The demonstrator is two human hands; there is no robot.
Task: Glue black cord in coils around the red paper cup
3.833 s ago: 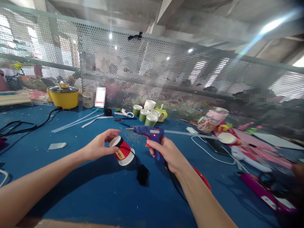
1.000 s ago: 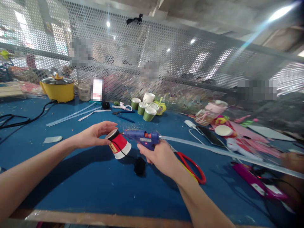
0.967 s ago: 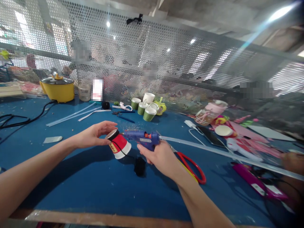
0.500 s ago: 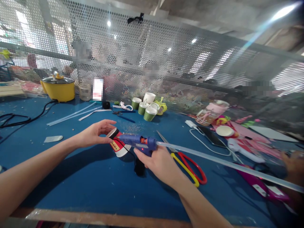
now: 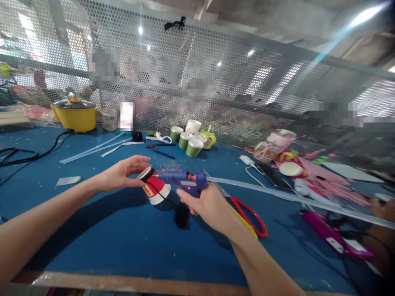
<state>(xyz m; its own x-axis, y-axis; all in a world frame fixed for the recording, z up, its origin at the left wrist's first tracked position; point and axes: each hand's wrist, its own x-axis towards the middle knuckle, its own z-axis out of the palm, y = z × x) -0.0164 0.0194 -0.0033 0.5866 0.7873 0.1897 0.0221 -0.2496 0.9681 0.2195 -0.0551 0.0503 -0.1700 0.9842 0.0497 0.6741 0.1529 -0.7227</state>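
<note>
My left hand (image 5: pixel 121 174) pinches the dark rim of a red paper cup (image 5: pixel 153 187), tilted on its side just above the blue table (image 5: pixel 92 230). A black string hangs from the cup to a black pompom (image 5: pixel 181 215) lying on the table. My right hand (image 5: pixel 207 205) grips a blue hot glue gun (image 5: pixel 185 181) with a small red light lit. Its nozzle points left and meets the cup's side. A long clear glue stick (image 5: pixel 293 199) trails from the gun's back toward the right.
Red and yellow scissors (image 5: pixel 249 217) lie beside my right wrist. Green paper cups (image 5: pixel 188 143), a yellow pot (image 5: pixel 75 115), loose glue sticks (image 5: pixel 92 150) and black cables (image 5: pixel 27 156) sit farther back. A phone (image 5: pixel 273 174), pink craft pieces and another person's hand (image 5: pixel 382 209) are at right.
The glue gun first pointed away from the cup; it swung left until its nozzle reached the cup. Over the last half second the gun lifted slightly. My left hand kept the cup tilted.
</note>
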